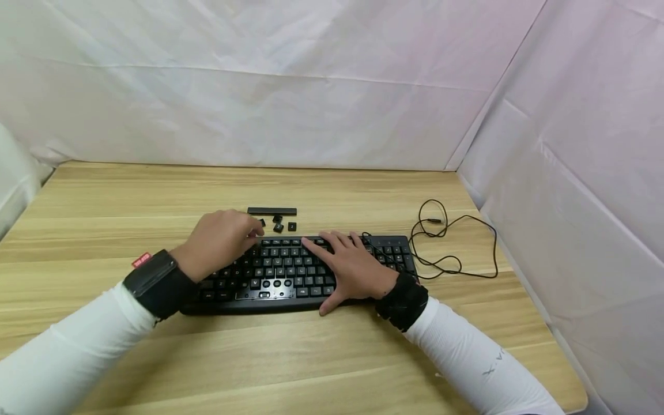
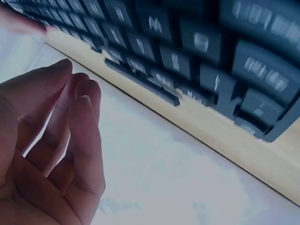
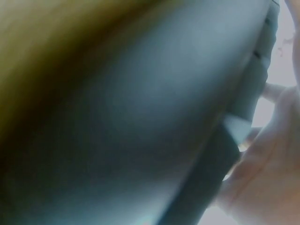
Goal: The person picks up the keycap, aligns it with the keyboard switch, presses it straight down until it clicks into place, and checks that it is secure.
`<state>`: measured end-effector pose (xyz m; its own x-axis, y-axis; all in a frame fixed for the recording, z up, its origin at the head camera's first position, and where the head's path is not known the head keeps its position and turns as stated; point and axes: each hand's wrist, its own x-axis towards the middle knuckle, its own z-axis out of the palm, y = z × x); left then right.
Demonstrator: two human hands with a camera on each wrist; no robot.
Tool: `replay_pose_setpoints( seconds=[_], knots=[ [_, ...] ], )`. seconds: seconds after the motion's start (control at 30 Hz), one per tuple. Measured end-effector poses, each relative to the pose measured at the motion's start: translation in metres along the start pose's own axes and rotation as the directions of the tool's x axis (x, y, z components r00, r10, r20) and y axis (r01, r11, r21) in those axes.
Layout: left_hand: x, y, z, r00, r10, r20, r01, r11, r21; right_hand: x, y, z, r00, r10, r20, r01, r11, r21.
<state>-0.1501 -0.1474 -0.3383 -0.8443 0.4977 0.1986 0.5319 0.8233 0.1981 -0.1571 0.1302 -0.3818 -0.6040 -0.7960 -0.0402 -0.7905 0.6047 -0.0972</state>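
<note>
Wood-grain table (image 1: 290,357), pale yellow-brown, near right corner rounded. Behind table: white back sheet (image 1: 259,115), creased, one long horizontal fold across it. Right of table: second white sheet (image 1: 586,173), wrinkled — meets the back sheet at table's far right corner. Left of table: more white sheeting (image 1: 15,178). Light's soft — faint pink tint above table's right side.

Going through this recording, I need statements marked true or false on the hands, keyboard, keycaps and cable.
1. The right hand is spread over the keyboard, right of the left hand. True.
2. The left hand lies flat, fingers spread. False: its fingers are bent.
3. The long keycap lies beyond the keyboard. True.
4. Every keycap is in place. False: some are missing near the keyboard's front edge.
5. Most of the cable lies right of the keyboard. True.
</note>
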Motion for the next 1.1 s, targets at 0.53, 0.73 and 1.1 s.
replay_pose_setpoints(
  seconds=[0.53,0.73,1.1],
  knots=[
    [0.054,-0.006,0.023,0.980,-0.116,0.165,0.110,0.993,0.044,0.003,-0.001,0.002,1.000,0.018,0.018,-0.018,1.000,0.013],
    [0.057,-0.007,0.027,0.975,-0.130,0.178,0.119,0.990,0.070,0.006,-0.005,-0.001,1.000,0.014,0.026,-0.014,1.000,0.005],
    [0.058,-0.007,0.034,0.982,-0.130,0.136,0.121,0.990,0.071,0.005,-0.006,-0.004,0.999,0.016,0.028,-0.015,1.000,-0.018]
  ],
)
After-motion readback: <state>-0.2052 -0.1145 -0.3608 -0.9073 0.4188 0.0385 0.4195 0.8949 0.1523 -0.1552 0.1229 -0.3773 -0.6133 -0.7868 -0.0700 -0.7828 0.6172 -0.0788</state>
